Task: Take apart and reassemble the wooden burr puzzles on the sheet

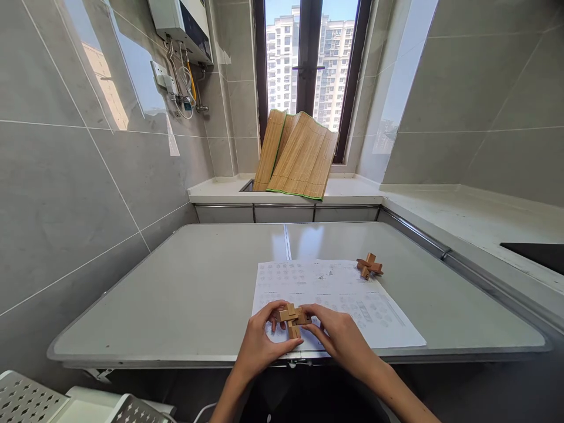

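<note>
Between my two hands is a light wooden burr puzzle (292,317), its interlocked bars making a cross shape. My left hand (262,339) grips it from the left, thumb along the lower bar and fingers behind. From the right, my right hand (337,329) pinches the puzzle's right bar between thumb and fingers. Beneath the hands lies a large white sheet of paper (326,288) printed with small diagrams. A second, darker wooden burr puzzle (369,267) rests at the sheet's upper right corner.
The folding table (176,294) has a centre seam and a front edge close to my body. Behind it, a folded bamboo mat (304,155) leans by the window. A white counter (484,205) runs along the right. White perforated baskets (30,396) stand at the lower left.
</note>
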Demonstrator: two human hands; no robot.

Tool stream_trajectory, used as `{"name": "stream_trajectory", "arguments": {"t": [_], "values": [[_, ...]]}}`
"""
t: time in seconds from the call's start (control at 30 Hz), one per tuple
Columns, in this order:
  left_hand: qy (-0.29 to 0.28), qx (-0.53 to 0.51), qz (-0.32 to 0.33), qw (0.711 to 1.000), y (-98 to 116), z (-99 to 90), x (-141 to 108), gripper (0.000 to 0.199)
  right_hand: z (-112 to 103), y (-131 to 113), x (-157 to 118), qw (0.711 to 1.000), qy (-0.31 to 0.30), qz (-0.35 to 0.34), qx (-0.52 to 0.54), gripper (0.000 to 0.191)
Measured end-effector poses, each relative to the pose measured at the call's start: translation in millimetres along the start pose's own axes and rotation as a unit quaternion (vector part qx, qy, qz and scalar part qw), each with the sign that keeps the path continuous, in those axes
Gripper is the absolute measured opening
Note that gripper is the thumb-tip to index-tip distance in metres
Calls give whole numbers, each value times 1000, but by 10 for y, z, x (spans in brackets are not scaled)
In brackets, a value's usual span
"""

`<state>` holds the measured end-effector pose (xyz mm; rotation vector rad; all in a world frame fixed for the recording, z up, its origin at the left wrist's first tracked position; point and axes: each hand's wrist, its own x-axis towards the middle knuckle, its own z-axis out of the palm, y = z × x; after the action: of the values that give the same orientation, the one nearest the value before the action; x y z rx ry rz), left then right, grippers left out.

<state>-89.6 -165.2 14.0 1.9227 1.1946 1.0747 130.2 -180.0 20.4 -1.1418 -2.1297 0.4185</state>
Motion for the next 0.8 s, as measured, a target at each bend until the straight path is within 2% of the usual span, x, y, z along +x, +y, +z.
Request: {"name": "stream_trajectory", "arguments": {"t": [0.13, 0.4, 0.57, 0.8], "values": [[18, 15, 1, 1000, 5, -1, 4, 59, 53, -28, -29, 998, 50, -13, -43, 21], [-19, 18, 22, 999, 43, -15, 11, 57, 15, -46, -12, 1000, 21, -9, -2, 19], [-21, 9, 31, 999, 61, -8, 5, 54, -37, -112, -4, 999, 11, -4, 30, 18], [-49, 2, -14, 999, 35, 21, -11, 62, -20, -110, -56, 996, 24, 25, 78, 18]]}}
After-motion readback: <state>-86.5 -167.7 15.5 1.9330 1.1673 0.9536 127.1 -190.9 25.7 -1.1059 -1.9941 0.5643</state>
